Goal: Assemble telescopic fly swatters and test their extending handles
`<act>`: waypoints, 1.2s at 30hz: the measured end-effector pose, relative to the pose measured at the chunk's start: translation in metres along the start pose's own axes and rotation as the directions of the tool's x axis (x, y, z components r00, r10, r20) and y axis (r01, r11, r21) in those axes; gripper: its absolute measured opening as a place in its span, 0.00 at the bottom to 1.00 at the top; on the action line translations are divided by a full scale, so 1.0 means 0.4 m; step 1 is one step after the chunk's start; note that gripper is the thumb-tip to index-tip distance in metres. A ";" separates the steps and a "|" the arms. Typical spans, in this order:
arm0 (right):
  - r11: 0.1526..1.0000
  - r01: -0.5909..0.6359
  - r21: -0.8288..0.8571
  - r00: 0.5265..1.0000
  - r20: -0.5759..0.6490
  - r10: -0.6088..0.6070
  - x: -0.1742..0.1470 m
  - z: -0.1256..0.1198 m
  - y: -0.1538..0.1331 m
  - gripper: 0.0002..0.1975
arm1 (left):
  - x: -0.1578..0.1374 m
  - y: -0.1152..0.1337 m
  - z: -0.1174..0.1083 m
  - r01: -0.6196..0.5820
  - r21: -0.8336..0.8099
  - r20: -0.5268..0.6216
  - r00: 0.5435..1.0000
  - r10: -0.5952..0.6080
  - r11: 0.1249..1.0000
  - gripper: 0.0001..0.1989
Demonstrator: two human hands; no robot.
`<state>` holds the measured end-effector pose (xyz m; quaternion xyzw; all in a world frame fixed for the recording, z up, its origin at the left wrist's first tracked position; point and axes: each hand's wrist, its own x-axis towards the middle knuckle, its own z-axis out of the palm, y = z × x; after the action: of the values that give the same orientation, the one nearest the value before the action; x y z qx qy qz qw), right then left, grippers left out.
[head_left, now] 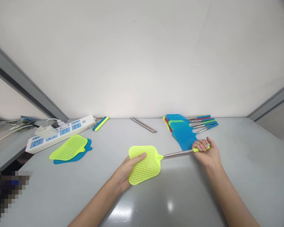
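A yellow-green fly swatter [146, 167] with a metal rod is held between my two hands above the grey table. My left hand [126, 173] grips the left edge of its perforated head, thumb on top and fingers hidden behind. On the right, my right hand [207, 153] wraps around the yellow-green handle at the rod's far end. Just beyond that hand lies a pile of fly swatters [183, 134] in blue, red and yellow-green, handles pointing right.
Two loose swatter heads, one yellow-green [69, 148] and one blue [87, 146], overlap at the left. Behind them is a white power strip [61, 134] with plugs. Two handle grips [101, 124] and metal rods [144, 125] lie near the wall.
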<state>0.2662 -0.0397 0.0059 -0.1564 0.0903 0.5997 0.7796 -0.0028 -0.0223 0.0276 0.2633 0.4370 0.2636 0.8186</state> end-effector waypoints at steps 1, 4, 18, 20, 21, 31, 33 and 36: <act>1.000 0.003 0.001 1.000 -0.014 -0.003 0.001 -0.002 0.000 0.13 | 0.000 -0.002 0.002 -0.003 0.003 -0.006 1.000 0.003 1.000 0.21; 1.000 0.010 -0.001 0.999 -0.038 -0.010 0.004 -0.007 -0.003 0.13 | -0.002 -0.005 0.010 -0.022 0.007 -0.028 0.999 0.023 1.000 0.21; 0.999 0.028 -0.020 0.991 -0.127 -0.031 0.011 -0.017 -0.003 0.13 | 0.004 -0.025 0.016 -0.196 0.151 -0.169 0.961 0.221 0.969 0.17; 0.999 0.032 -0.028 0.991 -0.127 -0.035 0.010 -0.017 -0.003 0.13 | 0.013 -0.034 0.012 -0.289 0.238 -0.244 0.906 0.345 0.927 0.19; 0.999 0.034 -0.035 0.991 -0.126 -0.038 0.010 -0.017 -0.004 0.13 | 0.018 -0.039 0.009 -0.331 0.283 -0.277 0.870 0.407 0.900 0.21; 0.998 0.037 -0.051 0.985 -0.164 -0.045 0.012 -0.019 -0.003 0.12 | 0.037 -0.039 -0.009 -0.405 0.611 -0.136 0.793 0.594 0.680 0.12; 0.998 0.037 -0.050 0.984 -0.173 -0.045 0.012 -0.018 -0.004 0.12 | 0.037 -0.037 -0.007 -0.399 0.616 -0.142 0.792 0.594 0.679 0.11; 0.998 0.041 -0.057 0.983 -0.174 -0.050 0.011 -0.019 -0.005 0.12 | 0.036 -0.038 -0.006 -0.389 0.613 -0.146 0.800 0.583 0.688 0.12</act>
<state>0.2696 -0.0387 -0.0023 -0.2312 0.1390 0.5677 0.7777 0.0050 -0.0232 0.0081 0.5485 0.5370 0.3757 0.5193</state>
